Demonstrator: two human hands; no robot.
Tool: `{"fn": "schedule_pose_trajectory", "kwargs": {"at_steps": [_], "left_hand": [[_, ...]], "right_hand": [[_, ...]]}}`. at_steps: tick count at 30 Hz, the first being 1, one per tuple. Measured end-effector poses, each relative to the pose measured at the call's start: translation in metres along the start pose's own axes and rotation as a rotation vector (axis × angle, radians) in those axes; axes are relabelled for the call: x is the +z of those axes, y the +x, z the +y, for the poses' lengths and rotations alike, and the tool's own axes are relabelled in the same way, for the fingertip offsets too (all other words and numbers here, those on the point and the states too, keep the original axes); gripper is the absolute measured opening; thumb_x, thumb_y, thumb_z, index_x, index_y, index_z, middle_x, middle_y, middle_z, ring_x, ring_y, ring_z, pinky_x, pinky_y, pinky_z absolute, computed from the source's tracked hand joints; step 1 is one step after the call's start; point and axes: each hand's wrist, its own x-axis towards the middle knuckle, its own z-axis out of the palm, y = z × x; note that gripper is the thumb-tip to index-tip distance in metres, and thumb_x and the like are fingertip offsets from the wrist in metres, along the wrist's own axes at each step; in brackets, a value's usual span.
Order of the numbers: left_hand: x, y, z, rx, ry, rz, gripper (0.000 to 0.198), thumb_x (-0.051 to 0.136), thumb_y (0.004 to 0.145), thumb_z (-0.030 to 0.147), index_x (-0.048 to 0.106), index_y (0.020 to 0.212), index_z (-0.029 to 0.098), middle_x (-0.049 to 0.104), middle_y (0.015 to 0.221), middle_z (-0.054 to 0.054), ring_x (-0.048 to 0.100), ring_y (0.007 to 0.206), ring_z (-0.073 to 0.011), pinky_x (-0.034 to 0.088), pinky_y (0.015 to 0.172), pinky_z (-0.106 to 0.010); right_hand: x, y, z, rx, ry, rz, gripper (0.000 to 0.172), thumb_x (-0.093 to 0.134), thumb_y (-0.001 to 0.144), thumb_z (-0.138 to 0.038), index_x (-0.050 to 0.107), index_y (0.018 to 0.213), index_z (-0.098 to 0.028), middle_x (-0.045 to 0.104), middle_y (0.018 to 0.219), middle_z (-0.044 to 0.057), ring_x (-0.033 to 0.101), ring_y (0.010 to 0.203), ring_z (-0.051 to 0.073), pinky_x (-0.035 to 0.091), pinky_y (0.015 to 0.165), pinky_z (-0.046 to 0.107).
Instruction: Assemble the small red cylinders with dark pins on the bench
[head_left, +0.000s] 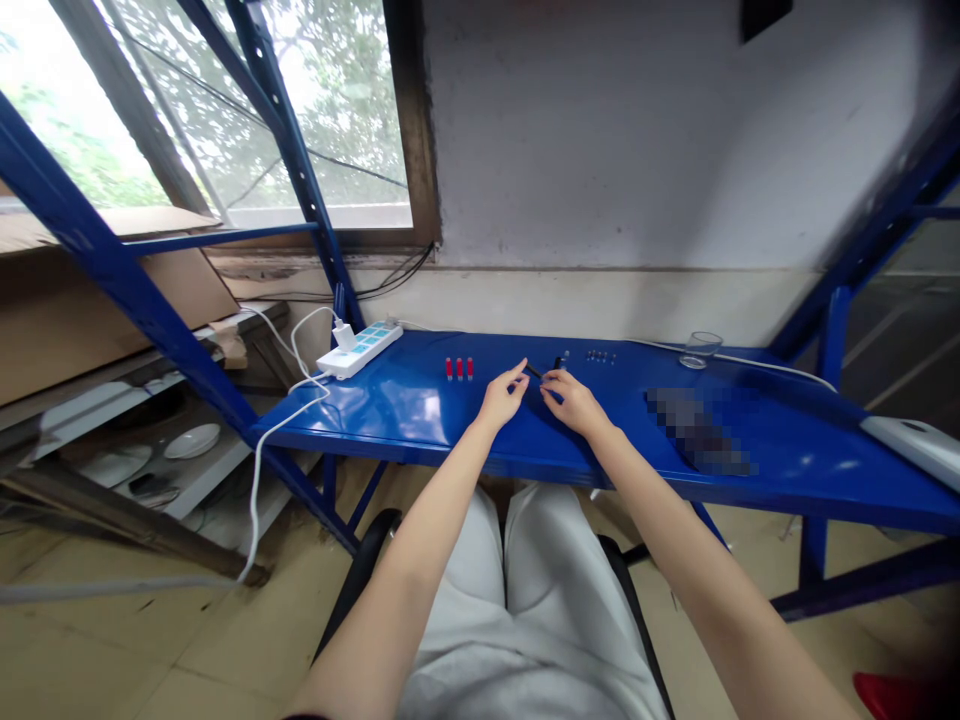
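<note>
My left hand (504,398) is over the middle of the blue table, its thumb and forefinger pinched at one end of a short, thin black stick (533,371). At the stick's other end are the curled fingers of my right hand (573,402). The stick's exact kind is too small to make out. Just behind my right fingers stands a small black piece (558,362), partly hidden. To the left of my hands, three small red pieces with clear lower ends (460,369) stand in a row. Several tiny metallic bits (600,357) lie behind and right of my right hand.
On the blue table (390,400), a white power strip (361,350) with a plug and cable sits at the left. A clear glass (700,349) is at the back right. A dark pixelated object (697,430) lies right of my arm, and a white device (915,445) at the far right.
</note>
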Motion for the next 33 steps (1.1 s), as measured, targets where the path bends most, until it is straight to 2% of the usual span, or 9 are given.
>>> {"fn": "schedule_pose_trajectory", "kwargs": {"at_steps": [4,10,13,16,18,24,33], "left_hand": [[-0.001,0.000,-0.001,0.051,0.050,0.033,0.039,0.051,0.082,0.028,0.055,0.120,0.016,0.066,0.099,-0.008,0.060,0.085,-0.0146,0.045,0.082,-0.028],[-0.002,-0.001,0.000,0.081,0.078,0.004,0.039,0.049,0.083,0.027,0.054,0.121,0.018,0.067,0.097,-0.007,0.060,0.085,-0.0149,0.045,0.082,-0.029],[-0.003,-0.002,0.004,0.096,0.093,0.075,0.033,0.050,0.083,0.026,0.060,0.114,0.019,0.067,0.096,-0.007,0.060,0.084,-0.0151,0.045,0.082,-0.030],[-0.004,-0.001,0.008,0.077,0.092,0.169,0.024,0.053,0.080,0.025,0.067,0.099,0.018,0.067,0.094,-0.007,0.060,0.081,-0.0148,0.046,0.080,-0.030],[-0.004,-0.001,0.009,0.053,0.061,0.186,0.020,0.055,0.079,0.024,0.068,0.093,0.017,0.068,0.090,-0.007,0.060,0.079,-0.0143,0.047,0.077,-0.029],[-0.004,0.001,0.011,-0.013,-0.031,0.119,0.017,0.059,0.076,0.019,0.066,0.089,0.013,0.067,0.087,-0.008,0.060,0.076,-0.0137,0.047,0.073,-0.027],[-0.001,0.002,0.004,-0.012,-0.047,0.068,0.015,0.059,0.075,0.020,0.064,0.087,0.013,0.066,0.084,-0.007,0.059,0.072,-0.0117,0.047,0.071,-0.026]], "right_hand": [[0.000,-0.001,0.000,-0.013,0.027,-0.013,0.020,0.046,0.083,-0.027,0.064,0.080,-0.019,0.056,0.112,0.010,0.060,0.095,0.020,0.051,0.082,0.032],[0.000,-0.001,0.001,-0.027,0.069,-0.015,0.020,0.047,0.082,-0.028,0.062,0.073,-0.019,0.055,0.115,0.010,0.060,0.095,0.020,0.050,0.082,0.033],[0.000,-0.001,-0.001,-0.033,0.092,-0.014,0.019,0.047,0.082,-0.028,0.062,0.073,-0.020,0.056,0.114,0.010,0.059,0.097,0.021,0.051,0.082,0.035],[0.000,0.000,-0.004,-0.034,0.109,-0.020,0.019,0.048,0.082,-0.029,0.062,0.074,-0.020,0.056,0.114,0.010,0.059,0.096,0.021,0.050,0.082,0.035],[-0.001,0.000,-0.005,-0.033,0.115,-0.028,0.020,0.048,0.082,-0.029,0.062,0.073,-0.019,0.055,0.114,0.010,0.060,0.094,0.020,0.050,0.082,0.035],[-0.001,-0.001,-0.005,-0.048,0.127,-0.009,0.021,0.047,0.082,-0.030,0.061,0.071,-0.019,0.054,0.116,0.010,0.060,0.095,0.019,0.050,0.082,0.034],[-0.007,-0.001,-0.010,-0.082,0.112,0.004,0.022,0.047,0.083,-0.029,0.060,0.069,-0.020,0.056,0.114,0.009,0.060,0.094,0.019,0.049,0.080,0.034]]}}
